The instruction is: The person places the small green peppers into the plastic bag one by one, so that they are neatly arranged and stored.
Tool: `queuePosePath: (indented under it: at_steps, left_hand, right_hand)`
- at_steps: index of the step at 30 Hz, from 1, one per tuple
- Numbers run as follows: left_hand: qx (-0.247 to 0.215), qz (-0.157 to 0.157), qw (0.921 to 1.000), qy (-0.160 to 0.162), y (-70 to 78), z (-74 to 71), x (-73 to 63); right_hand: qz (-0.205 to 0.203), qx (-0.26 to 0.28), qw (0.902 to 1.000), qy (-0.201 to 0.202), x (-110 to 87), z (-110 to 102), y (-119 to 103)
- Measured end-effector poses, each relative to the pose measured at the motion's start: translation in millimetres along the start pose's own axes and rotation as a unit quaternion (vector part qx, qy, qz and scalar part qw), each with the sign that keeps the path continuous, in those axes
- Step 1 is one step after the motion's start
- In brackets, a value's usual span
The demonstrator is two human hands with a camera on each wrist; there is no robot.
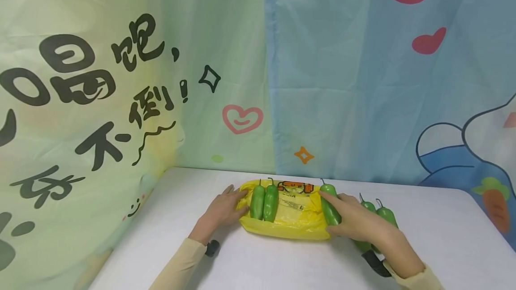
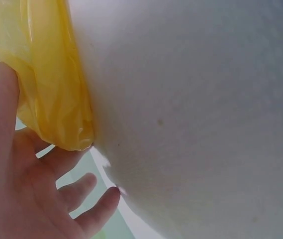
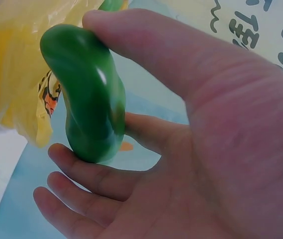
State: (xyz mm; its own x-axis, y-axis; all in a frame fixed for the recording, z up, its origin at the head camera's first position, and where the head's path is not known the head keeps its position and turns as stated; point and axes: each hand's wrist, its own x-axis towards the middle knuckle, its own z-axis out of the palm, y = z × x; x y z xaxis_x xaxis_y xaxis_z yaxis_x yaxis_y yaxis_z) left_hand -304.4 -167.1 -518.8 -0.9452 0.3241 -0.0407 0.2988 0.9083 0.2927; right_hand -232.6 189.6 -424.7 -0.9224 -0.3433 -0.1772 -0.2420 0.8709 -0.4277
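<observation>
A yellow plastic bag (image 1: pixel 290 232) lies spread on the white table, with two green peppers (image 1: pixel 257 202) side by side on its left part. My left hand (image 1: pixel 225 207) holds the bag's left end, thumb on one side of the plastic (image 2: pixel 56 84) and index finger on the other; its outer fingers are spread. At the bag's right end my right hand (image 1: pixel 354 218) pinches another green pepper (image 3: pixel 89 94) between thumb and fingers. That pepper stands tilted, stem up, over the bag's right edge. In the head view my right hand hides part of it.
Two more green peppers (image 1: pixel 387 215) lie on the white table (image 1: pixel 435 236) to the right, partly behind my right forearm. A printed curtain (image 1: pixel 322 79) hangs along the table's back and left sides. Dark bands (image 1: pixel 212 248) sit at both wrists.
</observation>
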Motion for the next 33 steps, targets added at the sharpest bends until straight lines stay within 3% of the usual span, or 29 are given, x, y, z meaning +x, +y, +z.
queuePosePath:
  at_steps: [8, 33]
  left_hand:
    - [0.002, -0.010, 0.9999, -0.003, -0.2, 1.3, 0.8]
    - [0.003, 0.002, 1.0000, 0.000, -2.3, 1.8, 1.5]
  right_hand:
    - [-0.007, 0.011, 0.9999, -0.004, 13.9, 4.6, -1.7]
    - [-0.018, 0.040, 0.9989, -0.014, 45.2, 16.4, -27.2]
